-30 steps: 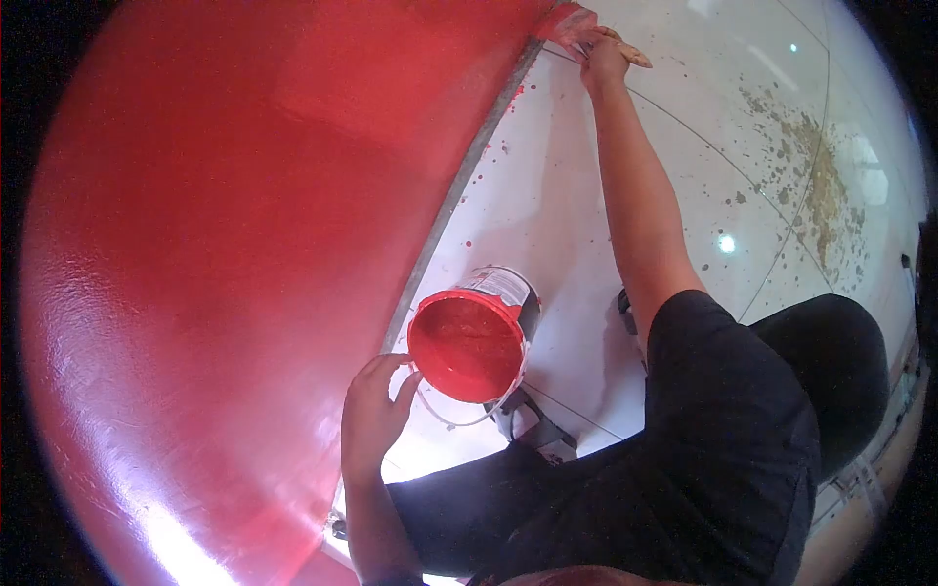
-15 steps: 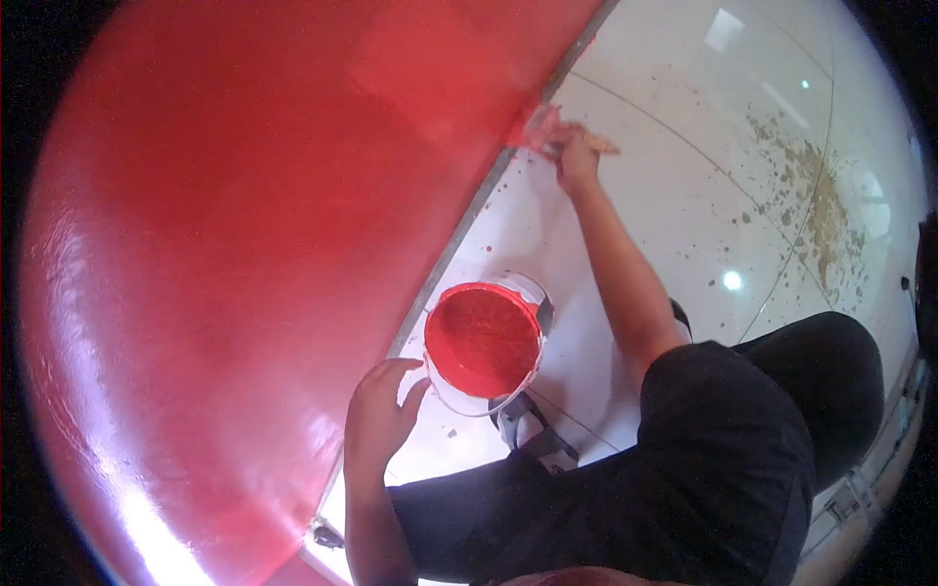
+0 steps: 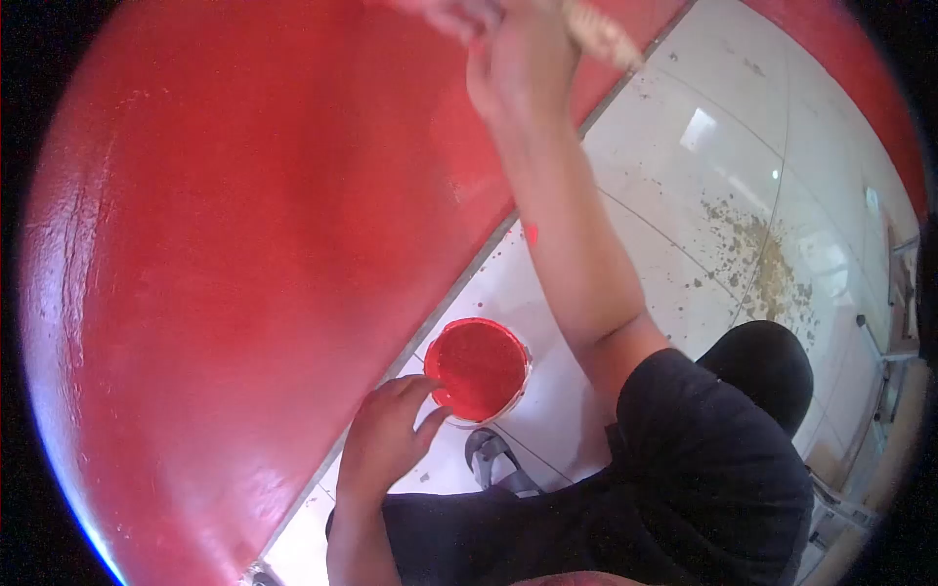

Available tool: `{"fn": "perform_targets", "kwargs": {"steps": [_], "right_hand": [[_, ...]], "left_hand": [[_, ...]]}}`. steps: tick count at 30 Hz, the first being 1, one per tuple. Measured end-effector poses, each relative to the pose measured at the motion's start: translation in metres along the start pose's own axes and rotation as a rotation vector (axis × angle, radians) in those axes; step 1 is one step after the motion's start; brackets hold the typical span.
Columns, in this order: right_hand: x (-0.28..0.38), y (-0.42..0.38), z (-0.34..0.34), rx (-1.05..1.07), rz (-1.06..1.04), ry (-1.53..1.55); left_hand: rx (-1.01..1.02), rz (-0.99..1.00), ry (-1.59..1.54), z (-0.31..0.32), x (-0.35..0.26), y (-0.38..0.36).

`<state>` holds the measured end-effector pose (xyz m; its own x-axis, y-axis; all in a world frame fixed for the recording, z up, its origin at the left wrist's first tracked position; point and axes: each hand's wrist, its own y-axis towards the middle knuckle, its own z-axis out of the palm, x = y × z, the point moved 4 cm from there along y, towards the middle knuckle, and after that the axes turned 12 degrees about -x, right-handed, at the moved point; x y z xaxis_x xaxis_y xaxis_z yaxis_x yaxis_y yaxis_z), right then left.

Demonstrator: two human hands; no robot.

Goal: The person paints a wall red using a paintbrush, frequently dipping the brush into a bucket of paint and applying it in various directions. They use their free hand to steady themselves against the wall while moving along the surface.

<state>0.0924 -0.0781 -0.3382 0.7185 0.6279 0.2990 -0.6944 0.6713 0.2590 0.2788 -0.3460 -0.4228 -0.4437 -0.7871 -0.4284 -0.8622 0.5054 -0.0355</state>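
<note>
My right hand is raised at the top of the view, its fingers closed around a paintbrush. The brush's pale wooden handle, specked with red, sticks out to the right; its bristle end is blurred near the top edge, against the red wall. A spot of red paint marks my right forearm. Below, my left hand is beside a bucket of red paint, with thumb and fingers apart and the fingertips right at its left rim.
White floor tiles meet the painted wall along a grey strip. Brownish crumbs of debris lie scattered on the tiles at right. A dark shoe stands just below the bucket. Another red surface curves along the upper right.
My right hand has moved from the wall's bottom edge up to higher on the wall, still with the paintbrush. My left hand's fingertips now overlap the bucket's rim. The view has shifted.
</note>
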Motion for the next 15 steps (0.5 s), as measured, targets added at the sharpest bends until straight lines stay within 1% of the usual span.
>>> {"fn": "perform_targets", "kwargs": {"steps": [3,4,5,6,7,8,9,10,11,12,13,14,15], "right_hand": [[0.023,0.025,0.051,0.206,-0.053,0.046],[0.029,0.011,0.052,0.200,-0.099,-0.048],[0.007,0.017,0.017,0.131,-0.033,-0.030],[-0.024,0.021,-0.035,0.062,0.033,-0.013],[-0.043,0.006,-0.080,-0.213,0.153,0.017],[-0.053,-0.015,-0.118,-0.411,0.192,-0.082],[-0.058,-0.038,-0.148,-0.623,0.290,-0.106],[-0.069,-0.052,-0.187,-0.636,0.355,-0.134],[-0.082,-0.063,-0.227,-0.541,0.402,-0.120],[-0.093,-0.069,-0.261,-0.410,0.449,-0.075],[-0.086,-0.074,-0.255,-0.275,0.494,-0.038],[-0.089,-0.059,-0.248,-0.315,0.463,-0.156],[-0.083,-0.048,-0.220,-0.356,0.436,-0.276]], "left_hand": [[-0.011,-0.024,0.050,-0.002,0.010,-0.001],[0.016,-0.057,0.070,-0.002,0.015,-0.001],[0.045,-0.092,0.090,-0.001,0.018,-0.003],[0.032,-0.093,0.092,0.000,0.018,-0.005],[0.047,-0.081,0.090,0.001,0.017,-0.007],[0.057,-0.065,0.091,0.001,0.017,-0.006],[0.036,-0.057,0.091,0.002,0.016,-0.004],[0.158,0.002,0.027,0.010,0.013,-0.002],[0.277,0.069,-0.043,0.020,0.008,0.001],[0.306,0.167,-0.053,0.028,0.004,0.005],[0.256,0.197,-0.058,0.029,0.002,0.014],[0.357,0.308,0.039,0.034,0.000,0.022],[0.464,0.407,0.141,0.038,-0.003,0.025]]}}
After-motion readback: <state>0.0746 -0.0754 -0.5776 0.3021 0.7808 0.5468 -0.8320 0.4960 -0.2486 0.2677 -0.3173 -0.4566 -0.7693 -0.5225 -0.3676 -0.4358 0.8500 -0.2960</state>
